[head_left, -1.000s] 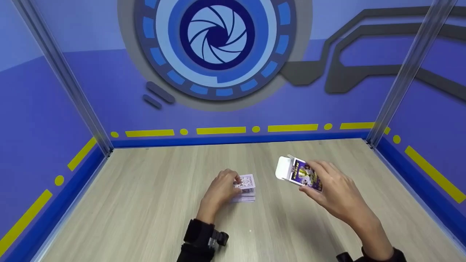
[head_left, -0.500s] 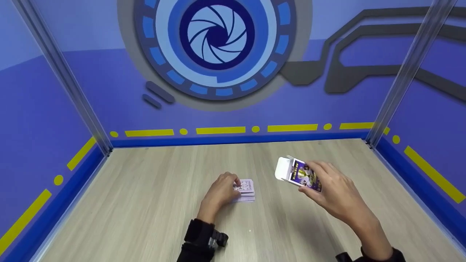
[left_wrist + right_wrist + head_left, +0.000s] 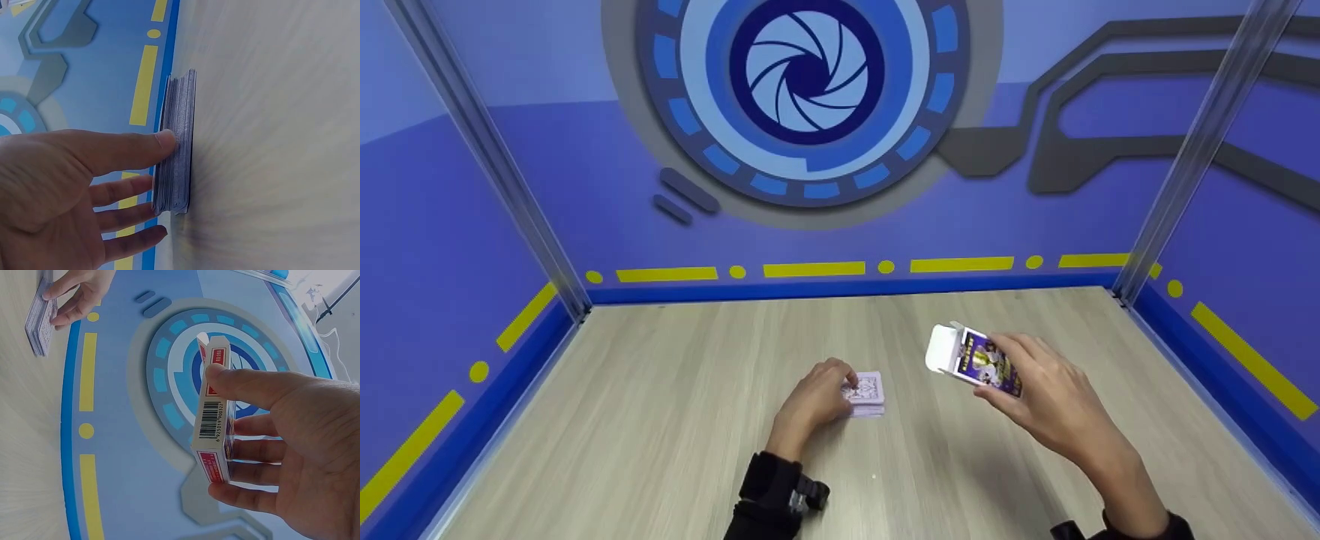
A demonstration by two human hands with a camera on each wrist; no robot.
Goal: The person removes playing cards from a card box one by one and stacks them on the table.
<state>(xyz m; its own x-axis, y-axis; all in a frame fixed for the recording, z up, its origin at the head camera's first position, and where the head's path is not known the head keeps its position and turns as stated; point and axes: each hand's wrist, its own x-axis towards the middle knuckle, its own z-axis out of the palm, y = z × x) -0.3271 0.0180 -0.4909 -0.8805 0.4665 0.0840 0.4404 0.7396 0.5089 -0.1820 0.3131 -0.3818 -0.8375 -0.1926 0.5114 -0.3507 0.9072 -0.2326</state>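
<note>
Resting on the wooden tabletop (image 3: 660, 420), lay a deck of cards (image 3: 867, 394) squared into a neat stack, long axis running away from the person toward the back wall (image 3: 585, 187), face up. Pressed against the deck's near-left side was the left hand (image 3: 814, 397), thumb (image 3: 140, 149) laid along one long edge and fingers (image 3: 126, 216) curled round the opposite edge, so gripping the stack between them while it stayed flat on the wood. Seen from the left wrist, showed the deck's edge as a tight band of card edges, thumb tip touching it about midway along. Well apart to the right, and lifted off the table, was the card box (image 3: 976, 361), pinched in the right hand (image 3: 1054, 409): thumb (image 3: 247, 385) on one narrow side, fingers (image 3: 253, 472) wrapped round the other. Pointed away from the wrist and up-left toward the deck was the box's long axis, open flap end (image 3: 941, 349) leading, white inside showing. Seen from the right wrist, carried a barcode on the narrow side just below the thumb, with the closed end nearest the palm.
</note>
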